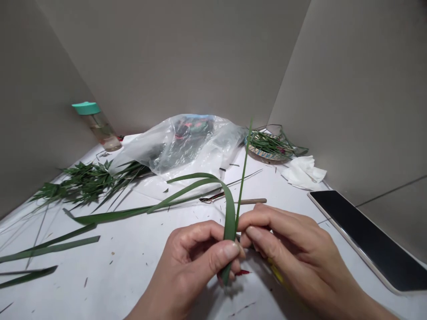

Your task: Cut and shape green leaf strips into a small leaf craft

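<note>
My left hand pinches a long, broad green leaf between thumb and fingers. The leaf arches up and bends over to the left, its lower end poking out beneath the thumb. Close beside it, my right hand has thumb and index finger pressed together at the base of a thin green leaf strip, which stands nearly upright. The fingertips of both hands almost meet, hiding the strip's lower end. Something yellow shows under my right hand, and a small red piece lies near the left fingertips.
Long cut leaves and leafy sprigs lie at left. Behind are a bottle with a teal lid and a clear plastic bag. A bowl of thin leaves, a crumpled tissue and a phone are at right.
</note>
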`<state>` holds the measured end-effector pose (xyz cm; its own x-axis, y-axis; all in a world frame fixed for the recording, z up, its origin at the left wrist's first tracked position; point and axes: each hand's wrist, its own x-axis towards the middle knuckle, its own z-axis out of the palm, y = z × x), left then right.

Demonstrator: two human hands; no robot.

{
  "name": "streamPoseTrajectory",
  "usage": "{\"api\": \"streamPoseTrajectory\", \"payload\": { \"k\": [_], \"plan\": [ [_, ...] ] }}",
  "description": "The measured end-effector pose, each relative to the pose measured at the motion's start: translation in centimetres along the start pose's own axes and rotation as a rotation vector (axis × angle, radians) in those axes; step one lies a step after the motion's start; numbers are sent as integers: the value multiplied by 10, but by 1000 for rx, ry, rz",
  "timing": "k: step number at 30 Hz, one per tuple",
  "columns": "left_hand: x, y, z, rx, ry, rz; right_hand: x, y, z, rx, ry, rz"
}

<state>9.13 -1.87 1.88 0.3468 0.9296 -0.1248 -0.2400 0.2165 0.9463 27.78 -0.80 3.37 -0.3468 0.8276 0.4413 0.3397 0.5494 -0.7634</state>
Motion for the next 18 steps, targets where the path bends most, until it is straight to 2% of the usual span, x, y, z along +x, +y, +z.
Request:
{"api": "streamPoseTrajectory", "payload": {
  "k": [9,18],
  "plan": [
    [-2,1,-1,-96,26,-33,-13,7,4,-154,103,-40],
    [2,1,5,-258,-17,-50,-5,-12,-1,-30,-27,31]
  ]
}}
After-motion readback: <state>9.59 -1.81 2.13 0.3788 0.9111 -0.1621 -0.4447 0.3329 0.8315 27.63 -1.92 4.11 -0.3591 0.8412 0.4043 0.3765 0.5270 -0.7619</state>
